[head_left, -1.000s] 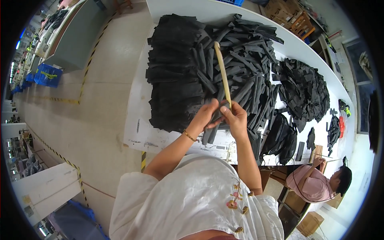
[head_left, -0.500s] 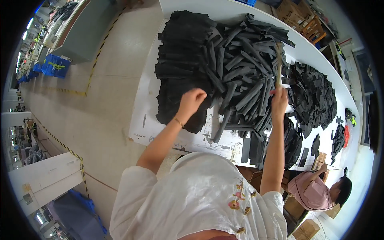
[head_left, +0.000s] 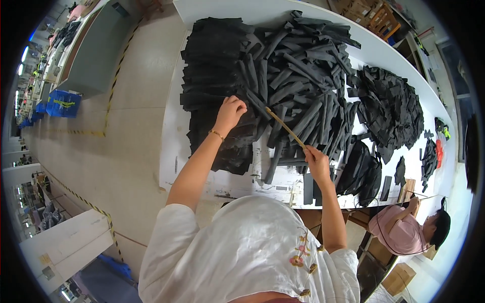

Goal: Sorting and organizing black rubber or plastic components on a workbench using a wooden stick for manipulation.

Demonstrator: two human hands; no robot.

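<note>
My right hand (head_left: pixel 317 160) is closed round one end of a thin tan stick (head_left: pixel 287 128), which looks like wood or bamboo. The stick slants away and to the left over black rolled fabric strips (head_left: pixel 298 91) heaped in the middle of the table. Its far tip is beside the end of a dark strip, a little right of my left hand (head_left: pixel 231 112). That hand has its fingers curled together above flat black fabric pieces (head_left: pixel 212 65), laid in overlapping rows; whatever the fingers hold is hidden.
The white table (head_left: pixel 174 146) also bears a pile of small black pieces (head_left: pixel 386 108) and a black bag-like bundle (head_left: pixel 359 174) at right. A co-worker in pink (head_left: pixel 399 230) sits at the near right. A blue basket (head_left: pixel 64 103) stands on the floor at left.
My right hand has come nearer and to the left, swinging the stick from pointing away to slanting leftward. My left hand has shifted slightly left and farther off, still curled.
</note>
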